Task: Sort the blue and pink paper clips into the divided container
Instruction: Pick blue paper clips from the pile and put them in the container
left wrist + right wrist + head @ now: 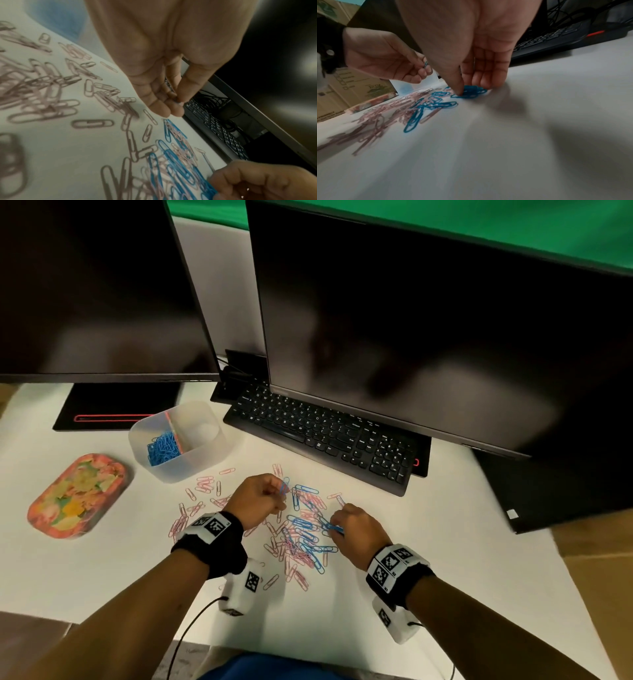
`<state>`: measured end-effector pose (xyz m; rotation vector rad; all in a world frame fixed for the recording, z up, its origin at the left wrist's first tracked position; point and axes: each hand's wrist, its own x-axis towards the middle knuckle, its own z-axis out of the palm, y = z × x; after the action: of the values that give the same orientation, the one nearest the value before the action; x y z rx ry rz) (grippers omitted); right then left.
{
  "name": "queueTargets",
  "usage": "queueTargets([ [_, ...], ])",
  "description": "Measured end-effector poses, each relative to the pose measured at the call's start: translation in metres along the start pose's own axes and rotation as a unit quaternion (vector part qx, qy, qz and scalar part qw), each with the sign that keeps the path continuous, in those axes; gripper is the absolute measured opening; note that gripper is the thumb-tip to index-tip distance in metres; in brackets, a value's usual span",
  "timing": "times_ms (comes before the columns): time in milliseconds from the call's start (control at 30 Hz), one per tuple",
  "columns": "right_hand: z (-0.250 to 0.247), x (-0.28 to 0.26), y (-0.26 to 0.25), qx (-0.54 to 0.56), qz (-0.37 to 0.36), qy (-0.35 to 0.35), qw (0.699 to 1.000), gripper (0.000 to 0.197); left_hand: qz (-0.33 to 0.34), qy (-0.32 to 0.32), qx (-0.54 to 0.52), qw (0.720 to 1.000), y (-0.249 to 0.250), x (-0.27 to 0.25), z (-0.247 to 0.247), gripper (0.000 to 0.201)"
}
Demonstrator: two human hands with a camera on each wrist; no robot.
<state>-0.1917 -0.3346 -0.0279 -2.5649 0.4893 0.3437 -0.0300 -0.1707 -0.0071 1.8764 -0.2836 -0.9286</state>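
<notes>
A mixed pile of blue and pink paper clips (301, 532) lies on the white table in front of me. The translucent divided container (205, 453) stands at the back left, with blue clips (162, 448) in its left compartment; the right one looks empty. My left hand (279, 491) is raised just above the pile and pinches a few blue clips (284, 486), which also show as blue clips (425, 64) in the right wrist view. My right hand (330, 525) is down at the pile's right edge. Its thumb and fingertips (458, 92) pinch a bunch of blue clips (472, 92) on the table.
A floral tray (77, 494) lies left of the container. A black keyboard (325, 436) and two dark monitors (428, 320) stand behind the pile. Scattered pink clips (205, 484) lie between the container and my left hand. Cardboard boxes (351, 86) stand beyond the table's left side.
</notes>
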Motion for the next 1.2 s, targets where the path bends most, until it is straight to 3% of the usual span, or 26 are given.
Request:
queueTargets([
  [167,-0.004,-0.012,0.008,-0.033,-0.049,-0.06,0.996,0.061,-0.043,-0.016,-0.137,0.989,-0.006,-0.012,0.004,0.015],
  [267,-0.002,-0.012,0.007,-0.042,-0.062,-0.053,0.996,0.055,-0.051,-0.03,-0.156,0.986,-0.008,-0.016,0.011,0.009],
  [433,-0.001,-0.009,0.008,-0.03,-0.061,-0.023,0.997,0.034,-0.026,-0.028,-0.016,0.999,-0.012,-0.02,0.022,0.007],
  [533,-0.001,-0.008,0.007,-0.035,-0.062,-0.019,0.997,0.029,0.042,-0.021,0.123,0.991,-0.015,-0.027,0.03,0.005],
  [600,-0.002,-0.008,0.007,-0.035,-0.054,-0.02,0.998,0.028,0.096,-0.051,0.222,0.969,-0.014,-0.033,0.038,0.006],
  [733,-0.001,-0.007,0.003,-0.042,-0.033,-0.028,0.998,0.023,0.17,-0.076,0.439,0.879,-0.016,-0.034,0.064,0.016],
  [833,0.0,-0.005,-0.001,-0.06,-0.002,-0.03,0.998,0.018,0.165,-0.064,0.49,0.853,-0.019,-0.032,0.077,0.02],
  [1033,0.0,-0.01,0.006,-0.05,0.04,-0.03,0.997,0.019,0.145,-0.048,0.427,0.892,-0.018,-0.029,0.075,0.009],
  [1200,-0.005,-0.02,0.018,-0.001,0.037,-0.027,0.999,0.015,0.106,-0.021,0.28,0.954,-0.014,-0.029,0.058,0.01],
])
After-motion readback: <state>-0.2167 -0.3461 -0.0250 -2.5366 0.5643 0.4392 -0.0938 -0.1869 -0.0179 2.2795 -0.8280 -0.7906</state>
